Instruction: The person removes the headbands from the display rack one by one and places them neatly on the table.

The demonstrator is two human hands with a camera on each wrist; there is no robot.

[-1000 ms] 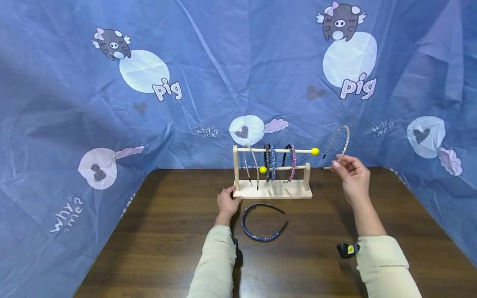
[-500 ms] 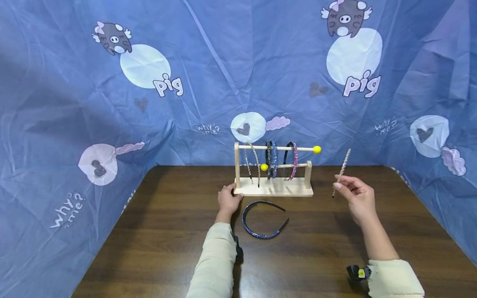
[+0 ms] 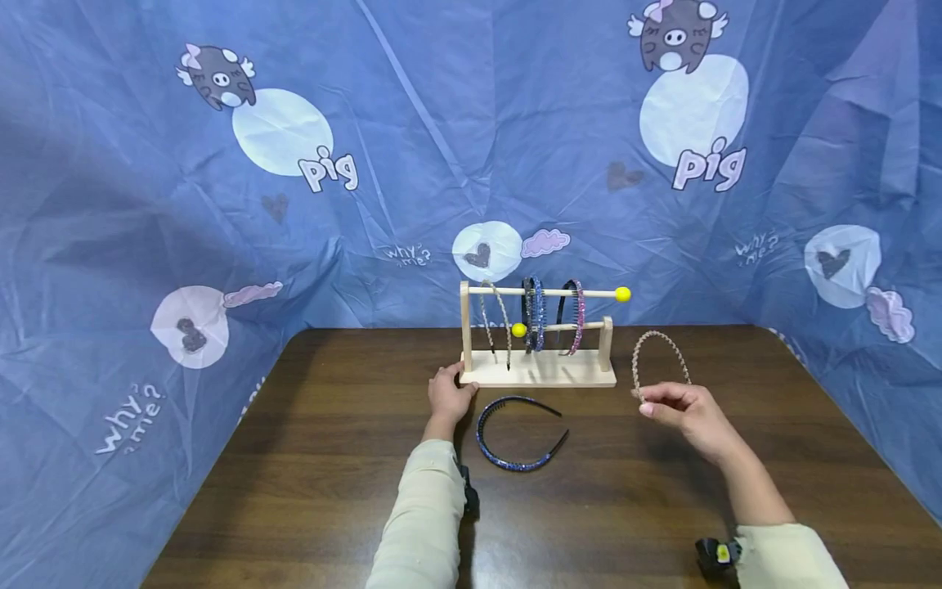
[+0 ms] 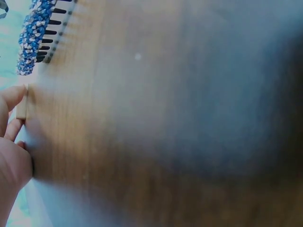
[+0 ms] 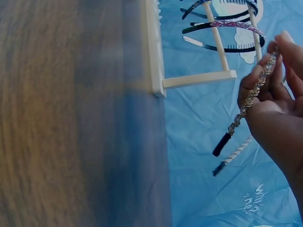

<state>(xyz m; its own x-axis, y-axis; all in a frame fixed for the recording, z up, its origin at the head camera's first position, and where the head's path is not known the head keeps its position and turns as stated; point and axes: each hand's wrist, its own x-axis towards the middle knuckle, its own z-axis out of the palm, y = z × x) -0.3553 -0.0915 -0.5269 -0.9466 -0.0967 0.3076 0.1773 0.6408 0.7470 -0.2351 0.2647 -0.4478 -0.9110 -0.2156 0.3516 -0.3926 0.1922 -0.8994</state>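
My left hand (image 3: 449, 394) grips the left end of a wooden headband stand (image 3: 537, 378), its base between thumb and fingers. In the left wrist view the base end (image 4: 21, 109) shows between the fingers. To the right of the stand, my right hand (image 3: 688, 415) pinches a thin beaded headband (image 3: 655, 335) by one side, its arch upward. The right wrist view shows this headband's dark tips (image 5: 221, 144) hanging below the hand. On the stand's upper bar hang a braided headband (image 3: 504, 315), dark and blue glittery headbands (image 3: 540, 315) and a pink glittery headband (image 3: 580, 319).
A dark blue glittery headband (image 3: 513, 466) lies on the brown table (image 3: 309, 491) in front of the stand. Yellow balls cap the ends of the upper bar (image 3: 623, 294) and lower bar (image 3: 518, 330). A blue printed cloth (image 3: 412, 147) surrounds the table's back and sides.
My right hand has come lower and turned the beaded headband, first edge-on, then with its arch facing the head camera. The left hand stays on the stand's end.
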